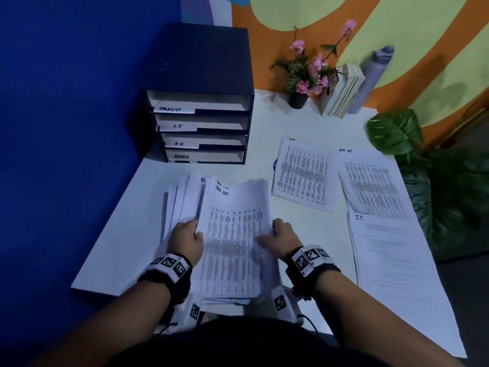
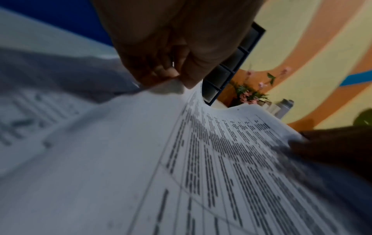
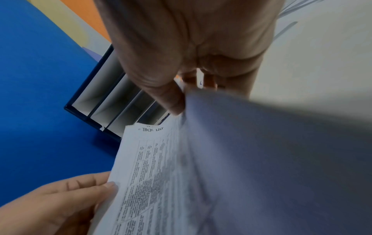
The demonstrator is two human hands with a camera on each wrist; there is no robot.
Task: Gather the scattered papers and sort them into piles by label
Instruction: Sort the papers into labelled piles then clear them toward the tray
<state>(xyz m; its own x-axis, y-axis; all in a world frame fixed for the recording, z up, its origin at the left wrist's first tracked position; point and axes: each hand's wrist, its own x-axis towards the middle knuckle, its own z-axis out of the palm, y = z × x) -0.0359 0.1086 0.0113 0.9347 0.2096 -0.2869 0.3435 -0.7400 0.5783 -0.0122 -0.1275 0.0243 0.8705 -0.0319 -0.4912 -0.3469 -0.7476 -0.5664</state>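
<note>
The left hand (image 1: 186, 241) pinches the left edge of a stack (image 1: 232, 239) of papers topped "TACK LIST", and the right hand (image 1: 280, 238) pinches a sheet at the stack's right edge. The stack lies on the counter (image 1: 127, 234) in front of the organizer (image 1: 201, 102), whose four trays, labelled TASKLIST, I.T, H.R and ADMIN, show no papers. Right of the organizer lie three piles: HR (image 1: 304, 173), task list (image 1: 373, 186) and I.T. (image 1: 391, 250).

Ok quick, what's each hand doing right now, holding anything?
Left hand: holds the left edge of the stack of papers, thumb on the top sheet.
Right hand: pinches the right edge of the top sheet.
</note>
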